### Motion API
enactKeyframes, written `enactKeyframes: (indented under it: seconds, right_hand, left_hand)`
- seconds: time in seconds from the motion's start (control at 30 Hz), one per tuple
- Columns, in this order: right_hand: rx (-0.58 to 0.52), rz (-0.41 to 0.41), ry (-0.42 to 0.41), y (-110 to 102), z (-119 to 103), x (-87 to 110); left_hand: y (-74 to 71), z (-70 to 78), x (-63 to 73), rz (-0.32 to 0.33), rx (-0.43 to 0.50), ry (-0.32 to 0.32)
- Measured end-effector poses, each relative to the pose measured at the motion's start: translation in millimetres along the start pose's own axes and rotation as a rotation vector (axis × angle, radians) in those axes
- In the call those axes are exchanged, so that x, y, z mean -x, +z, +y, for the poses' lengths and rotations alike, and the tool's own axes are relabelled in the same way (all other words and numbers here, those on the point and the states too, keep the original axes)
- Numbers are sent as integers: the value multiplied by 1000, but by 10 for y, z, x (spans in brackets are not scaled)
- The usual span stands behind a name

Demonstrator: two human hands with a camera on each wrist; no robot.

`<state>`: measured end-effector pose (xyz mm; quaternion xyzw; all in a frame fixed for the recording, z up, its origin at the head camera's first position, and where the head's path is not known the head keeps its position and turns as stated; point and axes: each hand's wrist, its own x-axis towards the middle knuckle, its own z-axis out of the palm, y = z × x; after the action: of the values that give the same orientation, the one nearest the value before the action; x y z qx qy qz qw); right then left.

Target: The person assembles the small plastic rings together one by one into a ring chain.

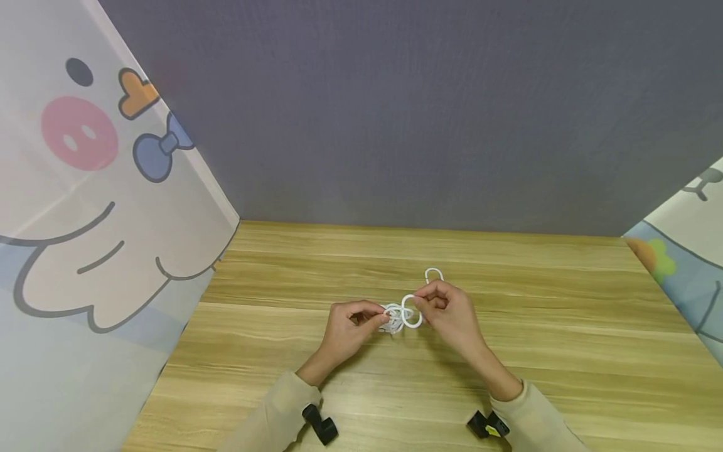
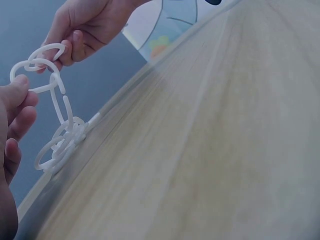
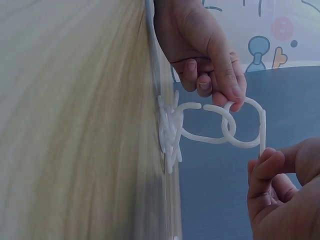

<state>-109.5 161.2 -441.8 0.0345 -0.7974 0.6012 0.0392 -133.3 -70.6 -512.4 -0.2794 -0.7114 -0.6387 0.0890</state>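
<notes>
My left hand [image 1: 351, 331] pinches a white plastic ring [image 3: 245, 145] between thumb and fingertips. A second white ring [image 3: 263, 130], threaded through the first, is pinched by my right hand [image 1: 452, 317], just to the right. An open gap shows in another ring [image 3: 205, 139], which hangs from the left hand's ring. It leads down to a heap of linked white rings [image 2: 65, 142] on the tabletop beneath the hands. Beyond the right hand, a white ring [image 1: 433, 270] is partly covered by the fingers; whether it joins the others cannot be told.
The wood-grain table [image 1: 536, 326] runs back to a grey-blue panel [image 1: 423, 125]. Cartoon-printed panels stand at the left [image 1: 113, 238] and right [image 1: 689, 270]. Black devices [image 1: 320, 425] sit by both sleeve cuffs.
</notes>
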Motion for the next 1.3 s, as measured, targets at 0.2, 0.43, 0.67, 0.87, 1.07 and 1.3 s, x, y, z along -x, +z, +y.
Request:
enactKeyframes:
  seconds: [0.2, 0.43, 0.67, 0.87, 1.07, 1.3]
  right_hand:
    - [19, 18, 3, 11, -13, 3]
    - [61, 45, -44, 29, -11, 8]
    - [85, 45, -76, 32, 18, 12]
    - [-17, 50, -29, 23, 30, -3]
    - [-74, 91, -11, 19, 36, -22]
    - [-168, 121, 40, 8, -6, -19]
  left_hand:
    - [-1, -1, -1, -2, -7, -7]
    - [-5, 1, -1, 2, -18, 11]
    - [2, 5, -1, 10, -22, 18]
    - [8, -9, -8, 9, -2, 13]
    - [12, -2, -11, 16, 15, 13]
    - [11, 19, -10, 1, 12, -20]
